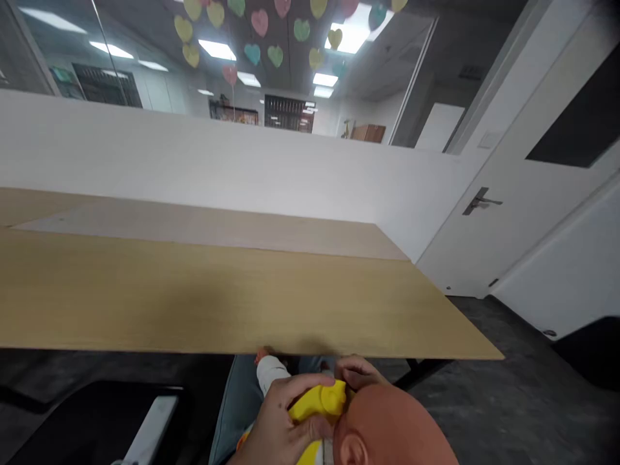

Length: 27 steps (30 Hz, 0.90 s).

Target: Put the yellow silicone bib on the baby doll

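Observation:
A baby doll (394, 426) lies across my lap below the table's front edge, its bald head and one ear towards the right. Its white sleeve (271, 372) and small hand (262, 355) show on the left. My left hand (283, 413) is closed around a smooth yellow rubber-like piece (320, 402), thumb below and fingers above, at the doll's neck. My right hand (357, 370) is on the far side of the doll's head, fingers curled by the yellow piece's end. What those fingers pinch is hidden.
A long wooden table (271, 297) stretches ahead, its edge just above my hands. A black chair (53, 420) stands at lower left. Behind the table are a white wall (217, 161) and a window; a door (527, 174) is at right.

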### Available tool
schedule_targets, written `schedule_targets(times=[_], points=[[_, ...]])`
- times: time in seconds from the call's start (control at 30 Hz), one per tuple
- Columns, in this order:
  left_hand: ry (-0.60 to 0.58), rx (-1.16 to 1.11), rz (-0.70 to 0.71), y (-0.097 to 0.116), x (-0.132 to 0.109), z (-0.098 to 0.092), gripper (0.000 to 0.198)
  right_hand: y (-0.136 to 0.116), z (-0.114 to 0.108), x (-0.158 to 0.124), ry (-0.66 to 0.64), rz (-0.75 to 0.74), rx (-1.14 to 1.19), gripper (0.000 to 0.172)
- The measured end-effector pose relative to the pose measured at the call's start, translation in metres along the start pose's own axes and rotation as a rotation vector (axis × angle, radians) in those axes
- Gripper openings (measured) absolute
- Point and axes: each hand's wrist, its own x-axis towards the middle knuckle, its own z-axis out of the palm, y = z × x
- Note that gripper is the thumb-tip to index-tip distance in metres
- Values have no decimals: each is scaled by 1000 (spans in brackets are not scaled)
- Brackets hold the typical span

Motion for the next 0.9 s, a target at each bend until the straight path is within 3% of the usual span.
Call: schedule_targets(times=[0.07,0.23,0.43,0.5,0.7,0.9], points=[[-22,-125,-46,-6,-4,6,35,2,10,-7,-76,58,87,56],[117,-388,-171,-23,2,6,30,19,33,4,249,-37,171,54],[156,-399,-257,-42,13,-5,29,43,36,9,399,-253,-97,37],[193,-389,-264,-47,14,-6,26,48,33,9,354,-281,-205,32],[207,-329,-245,-53,17,-5,27,61,29,21,9,-203,-423,29],[187,-331,-269,-55,22,-1,28,48,40,25,-68,-138,-454,26]])
